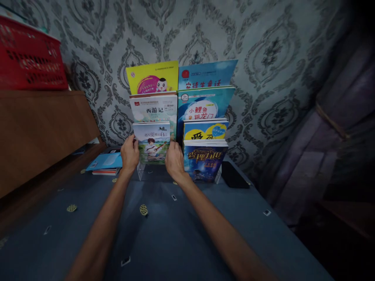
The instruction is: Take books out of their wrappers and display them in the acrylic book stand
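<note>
Both of my hands grip a book (pixel 152 145) with a guitar player on its cover. My left hand (pixel 129 153) is closed on its left edge, and my right hand (pixel 175 157) is closed on its right edge. The book stands upright at the front left of a clear stepped rack (pixel 140 172). Behind it rise a pale book (pixel 154 108) and a yellow book (pixel 152 74). Just right of my right hand, a dark blue book (pixel 203 162) stands in front, with a yellow-and-blue book (pixel 205 130), a teal book (pixel 206 103) and a blue book (pixel 208 72) stepping up behind.
A small pile of books (pixel 107 162) lies left of the rack. On its right is a flat black object (pixel 234 175). A red basket (pixel 32 58) rests on a wooden headboard or cabinet (pixel 43 132) at the left. Patterned wallpaper is behind, and a tied curtain (pixel 316 148) hangs at the right.
</note>
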`<act>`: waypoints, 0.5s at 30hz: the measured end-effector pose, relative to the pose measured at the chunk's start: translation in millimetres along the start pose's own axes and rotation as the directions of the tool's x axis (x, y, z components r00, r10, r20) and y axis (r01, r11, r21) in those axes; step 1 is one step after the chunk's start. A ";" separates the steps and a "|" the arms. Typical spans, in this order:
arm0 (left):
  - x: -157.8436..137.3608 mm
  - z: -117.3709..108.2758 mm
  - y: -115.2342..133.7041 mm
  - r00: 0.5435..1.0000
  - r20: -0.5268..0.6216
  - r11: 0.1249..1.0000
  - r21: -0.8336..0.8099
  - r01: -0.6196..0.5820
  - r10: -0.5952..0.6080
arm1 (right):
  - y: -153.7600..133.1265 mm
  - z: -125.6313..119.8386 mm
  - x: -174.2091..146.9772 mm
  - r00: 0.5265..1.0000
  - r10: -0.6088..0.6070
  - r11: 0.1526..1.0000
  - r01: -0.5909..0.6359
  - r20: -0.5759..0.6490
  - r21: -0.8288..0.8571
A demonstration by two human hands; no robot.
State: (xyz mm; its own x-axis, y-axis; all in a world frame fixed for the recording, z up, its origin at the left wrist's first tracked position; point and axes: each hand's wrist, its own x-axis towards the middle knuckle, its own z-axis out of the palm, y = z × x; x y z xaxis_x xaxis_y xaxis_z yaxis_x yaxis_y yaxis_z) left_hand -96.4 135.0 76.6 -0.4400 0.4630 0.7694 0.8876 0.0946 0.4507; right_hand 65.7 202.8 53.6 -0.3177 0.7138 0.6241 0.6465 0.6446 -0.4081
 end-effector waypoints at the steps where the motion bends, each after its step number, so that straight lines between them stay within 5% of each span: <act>1: 0.1 0.3 0.4 1.000 0.001 1.000 0.000 0.001 -0.001 | 0.9 1.5 -0.1 1.000 -0.001 1.000 0.001 -0.014 0.008; 15: 1.1 1.6 -4.6 0.999 0.027 0.997 -0.070 0.022 -0.020 | 15.5 14.6 0.0 0.991 -0.081 0.997 0.081 -0.105 -0.004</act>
State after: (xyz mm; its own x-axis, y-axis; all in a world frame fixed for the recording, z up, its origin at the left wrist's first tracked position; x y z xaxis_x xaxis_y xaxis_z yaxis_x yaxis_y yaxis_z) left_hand -100.8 136.5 74.6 -0.4542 0.4845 0.7476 0.8661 0.0433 0.4981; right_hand 65.6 216.8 37.5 -0.2944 0.6264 0.7218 0.6216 0.6992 -0.3532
